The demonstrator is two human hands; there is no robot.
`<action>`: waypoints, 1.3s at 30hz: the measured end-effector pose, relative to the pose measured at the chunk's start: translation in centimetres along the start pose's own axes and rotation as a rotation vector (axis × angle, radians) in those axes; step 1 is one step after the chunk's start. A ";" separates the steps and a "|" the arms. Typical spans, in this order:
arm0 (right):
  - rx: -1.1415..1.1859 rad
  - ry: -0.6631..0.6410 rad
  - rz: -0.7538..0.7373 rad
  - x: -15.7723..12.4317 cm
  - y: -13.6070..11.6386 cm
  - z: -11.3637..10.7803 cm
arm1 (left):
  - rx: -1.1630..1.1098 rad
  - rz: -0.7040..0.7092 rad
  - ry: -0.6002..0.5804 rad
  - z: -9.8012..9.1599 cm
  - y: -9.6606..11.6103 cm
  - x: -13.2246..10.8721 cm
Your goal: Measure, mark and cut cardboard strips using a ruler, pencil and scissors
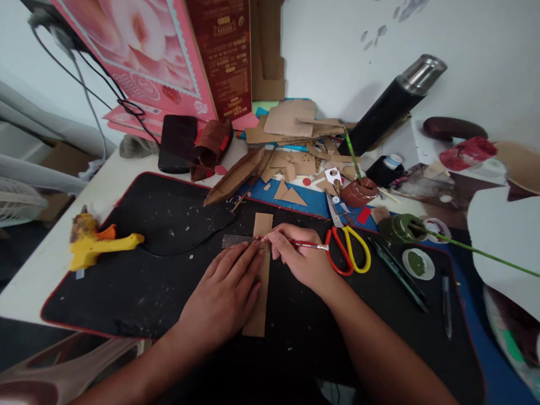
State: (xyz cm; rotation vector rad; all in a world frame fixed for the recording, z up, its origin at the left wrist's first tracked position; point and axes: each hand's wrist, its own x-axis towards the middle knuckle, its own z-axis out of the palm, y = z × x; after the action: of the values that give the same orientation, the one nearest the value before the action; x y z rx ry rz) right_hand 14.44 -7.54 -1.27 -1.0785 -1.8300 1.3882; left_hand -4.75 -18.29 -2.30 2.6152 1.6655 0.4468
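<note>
A narrow cardboard strip (256, 315) lies lengthwise on the black mat (169, 298). Across it sits a clear ruler (234, 241), pressed down by my left hand (228, 281), whose fingers lie flat and hide part of ruler and strip. My right hand (297, 253) is closed around a thin red pen (312, 245), its tip at the ruler's edge over the cardboard. Just right of that hand are scissors (356, 253) with red and yellow handles.
A yellow glue gun (101, 242) rests at the left, its cord running toward the centre. Cardboard scraps (291, 163), a black phone (178, 143) and a black flask (383, 112) stand behind. Paint jars (399, 229) and pens (399, 273) are at the right.
</note>
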 end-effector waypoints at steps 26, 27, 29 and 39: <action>-0.040 -0.004 0.012 0.3 -0.4 0.2 | -0.003 -0.004 0.005 0.0 0.1 0.1; -0.044 0.002 0.016 0.2 -0.3 0.1 | -0.006 -0.009 0.008 0.0 0.1 0.1; -0.042 0.013 0.021 0.1 -0.2 0.0 | -0.013 -0.013 0.014 0.0 0.1 0.1; -0.140 0.097 -0.001 -0.5 -0.3 -1.0 | 0.023 0.000 0.015 0.1 0.0 0.0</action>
State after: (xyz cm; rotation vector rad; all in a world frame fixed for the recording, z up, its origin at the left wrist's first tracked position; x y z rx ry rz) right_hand 15.40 -7.53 -0.73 -1.1937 -1.8791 1.1999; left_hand -4.74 -18.22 -2.40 2.6342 1.6848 0.4511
